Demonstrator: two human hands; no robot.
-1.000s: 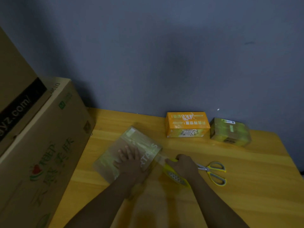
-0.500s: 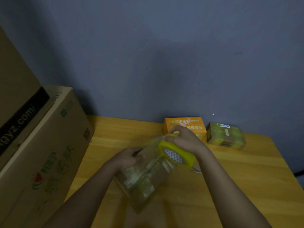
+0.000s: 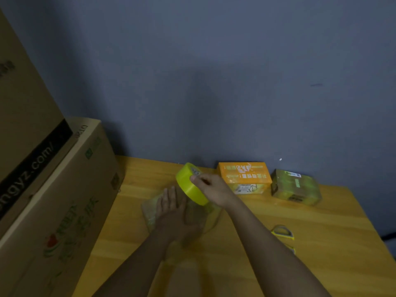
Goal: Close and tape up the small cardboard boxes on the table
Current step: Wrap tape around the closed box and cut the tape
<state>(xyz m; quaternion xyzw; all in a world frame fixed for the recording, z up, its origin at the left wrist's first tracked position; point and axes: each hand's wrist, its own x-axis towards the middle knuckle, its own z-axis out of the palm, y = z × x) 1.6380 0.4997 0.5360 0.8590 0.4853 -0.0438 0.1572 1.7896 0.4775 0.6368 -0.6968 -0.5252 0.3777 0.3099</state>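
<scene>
The small box, lifted and tilted half a second ago, now lies flat on the desk. The left hand presses it with straight fingers. The right hand grips the yellow tape roll, raised over the box's far edge. Judgement: another wrap is in progress. Two taped boxes stand behind.

Wood, cardboard, plastic film

Surface is varnished wood, grain visible, slight sheen. Big cartons are matt brown cardboard. Box under the left hand is wrapped in glossy clear tape. Tape roll is smooth yellow plastic. Orange box has glossy printed card; green box is shiny, film-wrapped.
</scene>
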